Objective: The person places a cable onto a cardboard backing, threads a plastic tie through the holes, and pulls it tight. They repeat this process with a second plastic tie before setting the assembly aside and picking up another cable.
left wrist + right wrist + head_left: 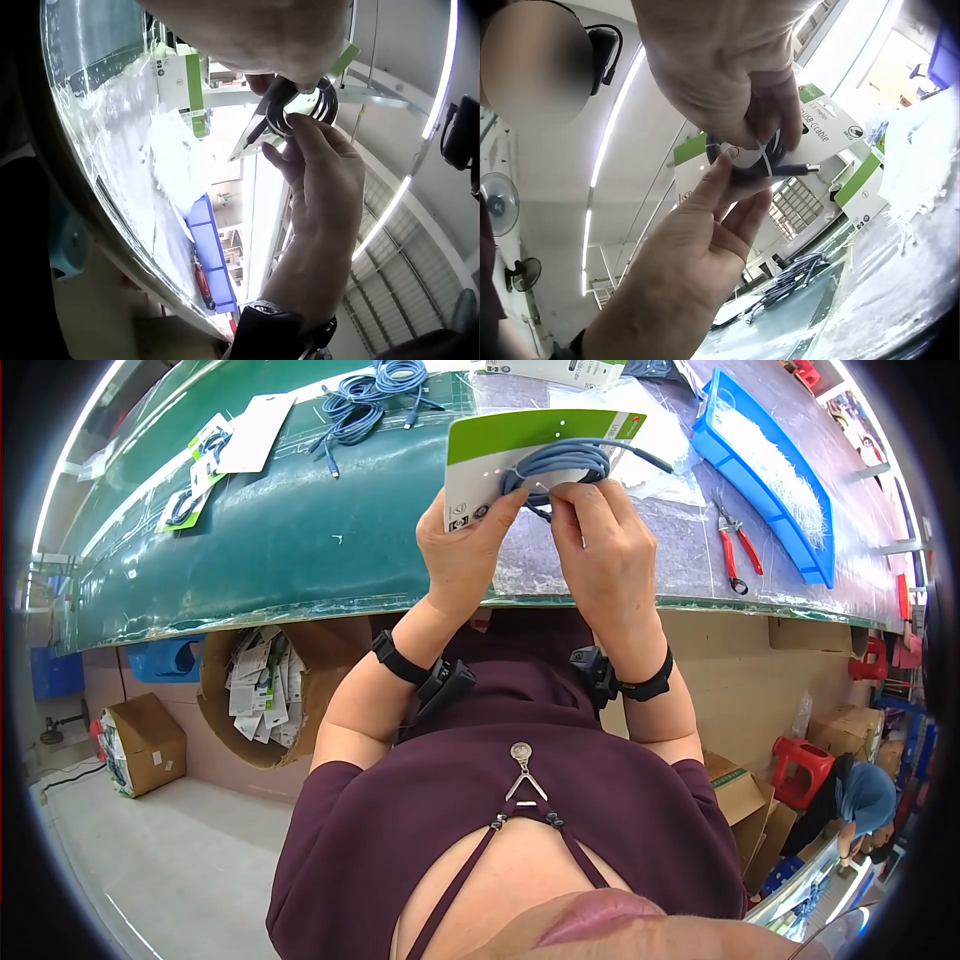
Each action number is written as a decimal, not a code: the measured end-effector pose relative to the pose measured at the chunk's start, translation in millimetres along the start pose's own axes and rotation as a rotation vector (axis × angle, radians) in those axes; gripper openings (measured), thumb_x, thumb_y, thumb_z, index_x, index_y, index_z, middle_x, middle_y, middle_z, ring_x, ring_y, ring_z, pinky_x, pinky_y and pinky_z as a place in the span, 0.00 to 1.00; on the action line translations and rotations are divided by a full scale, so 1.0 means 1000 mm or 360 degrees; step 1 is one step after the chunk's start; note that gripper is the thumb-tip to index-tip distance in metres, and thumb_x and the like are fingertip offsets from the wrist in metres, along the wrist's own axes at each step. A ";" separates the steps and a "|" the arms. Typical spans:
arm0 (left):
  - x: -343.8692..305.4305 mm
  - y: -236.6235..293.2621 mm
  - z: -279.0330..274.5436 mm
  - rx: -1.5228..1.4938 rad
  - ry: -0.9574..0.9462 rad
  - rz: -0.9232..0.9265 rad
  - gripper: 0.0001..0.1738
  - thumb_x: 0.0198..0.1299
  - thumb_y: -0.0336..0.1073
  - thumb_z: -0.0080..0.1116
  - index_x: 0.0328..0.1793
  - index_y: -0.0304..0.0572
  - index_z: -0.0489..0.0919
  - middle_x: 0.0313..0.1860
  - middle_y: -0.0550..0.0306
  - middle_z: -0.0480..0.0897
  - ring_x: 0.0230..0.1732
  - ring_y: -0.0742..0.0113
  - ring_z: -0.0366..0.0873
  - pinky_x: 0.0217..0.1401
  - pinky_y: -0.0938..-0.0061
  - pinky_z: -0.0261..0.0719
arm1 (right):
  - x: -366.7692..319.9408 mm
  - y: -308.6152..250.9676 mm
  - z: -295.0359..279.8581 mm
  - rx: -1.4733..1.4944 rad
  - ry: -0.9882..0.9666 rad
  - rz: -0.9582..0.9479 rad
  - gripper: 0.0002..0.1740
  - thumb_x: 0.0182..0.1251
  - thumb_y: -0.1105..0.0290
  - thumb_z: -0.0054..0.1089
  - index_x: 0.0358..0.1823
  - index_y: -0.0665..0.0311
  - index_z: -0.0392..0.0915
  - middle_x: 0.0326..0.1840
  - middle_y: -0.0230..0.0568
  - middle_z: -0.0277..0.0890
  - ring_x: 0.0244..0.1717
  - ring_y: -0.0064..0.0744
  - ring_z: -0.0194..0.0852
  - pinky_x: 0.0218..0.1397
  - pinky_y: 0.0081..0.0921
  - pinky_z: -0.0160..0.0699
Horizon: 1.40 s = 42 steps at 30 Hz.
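Over the table, my left hand (pixel 465 550) holds a white and green packaging card (pixel 485 445), thumb in front and fingers behind. A blue-grey USB-C cable (pixel 565 458) lies coiled against the card's face, with one plug end sticking out to the right. The right hand (pixel 610 550) has its thumb and forefinger pinched together at the coil's lower part. Between the hands a thin white tie (pixel 766 159) loops round the coil, close under the right fingertips in the right wrist view. The card's back is partly hidden by the left fingers.
At the right, a blue tray (pixel 770 490) holds many white ties, and red-handled pliers (pixel 737 545) lie beside it. More coiled cables (pixel 365 405) and carded cables (pixel 200 470) lie at the left. Below the table edge stands a carton (pixel 225 705) of cards.
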<state>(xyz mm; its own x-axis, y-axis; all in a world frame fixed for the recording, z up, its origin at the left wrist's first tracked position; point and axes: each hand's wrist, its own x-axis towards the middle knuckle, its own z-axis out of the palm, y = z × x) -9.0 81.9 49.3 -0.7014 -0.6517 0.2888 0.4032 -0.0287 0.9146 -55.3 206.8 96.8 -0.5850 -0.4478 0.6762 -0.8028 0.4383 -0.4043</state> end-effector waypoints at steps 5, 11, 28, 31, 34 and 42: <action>-0.002 0.002 0.001 0.0157 -0.0025 0.0081 0.10 0.54 0.24 0.68 0.43 0.33 0.81 0.31 0.66 0.80 0.30 0.83 0.70 0.30 0.86 0.70 | 0.001 0.001 0.002 0.0015 0.0017 0.0007 0.06 0.58 0.79 0.61 0.37 0.66 0.77 0.32 0.45 0.74 0.30 0.46 0.76 0.32 0.35 0.75; -0.004 -0.001 0.004 0.0071 -0.0006 0.0101 0.10 0.54 0.25 0.67 0.43 0.32 0.82 0.31 0.66 0.80 0.31 0.83 0.70 0.32 0.85 0.71 | 0.003 0.006 0.009 0.0000 -0.0031 0.0004 0.05 0.60 0.78 0.60 0.37 0.67 0.76 0.32 0.47 0.74 0.30 0.48 0.75 0.32 0.36 0.75; -0.009 0.021 -0.005 -0.0935 -0.0206 -0.0754 0.15 0.62 0.30 0.61 0.54 0.38 0.76 0.46 0.55 0.83 0.46 0.66 0.83 0.50 0.67 0.84 | -0.022 0.068 0.041 0.0378 0.0094 -0.0120 0.24 0.57 0.77 0.64 0.57 0.66 0.72 0.52 0.42 0.76 0.50 0.37 0.77 0.52 0.29 0.76; -0.011 0.020 -0.007 -0.0898 -0.0189 -0.0722 0.15 0.62 0.30 0.61 0.54 0.38 0.76 0.46 0.55 0.83 0.46 0.65 0.83 0.50 0.67 0.84 | -0.022 0.069 0.049 0.0488 0.0107 -0.0201 0.26 0.56 0.76 0.65 0.58 0.66 0.72 0.55 0.43 0.75 0.53 0.38 0.76 0.53 0.30 0.76; -0.012 0.016 -0.006 -0.0919 -0.0210 -0.0736 0.15 0.62 0.30 0.61 0.55 0.37 0.75 0.47 0.54 0.83 0.47 0.64 0.83 0.51 0.66 0.84 | -0.025 0.075 0.058 0.0384 0.0258 -0.0339 0.27 0.55 0.76 0.67 0.58 0.66 0.71 0.55 0.43 0.75 0.53 0.38 0.76 0.53 0.29 0.76; -0.008 0.023 -0.004 -0.0951 -0.0259 -0.0689 0.15 0.63 0.29 0.60 0.55 0.37 0.75 0.49 0.53 0.81 0.47 0.63 0.83 0.52 0.64 0.84 | -0.029 0.078 0.059 0.1259 0.0190 0.0223 0.23 0.53 0.76 0.69 0.53 0.67 0.76 0.50 0.43 0.77 0.50 0.36 0.77 0.50 0.28 0.77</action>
<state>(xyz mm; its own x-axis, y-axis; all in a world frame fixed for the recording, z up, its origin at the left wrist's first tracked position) 8.1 84.1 66.8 -0.9288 -0.3700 0.0190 0.2896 -0.6929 0.6603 -107.5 208.1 9.3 -0.7059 -0.3241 0.6298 -0.5928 -0.2163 -0.7758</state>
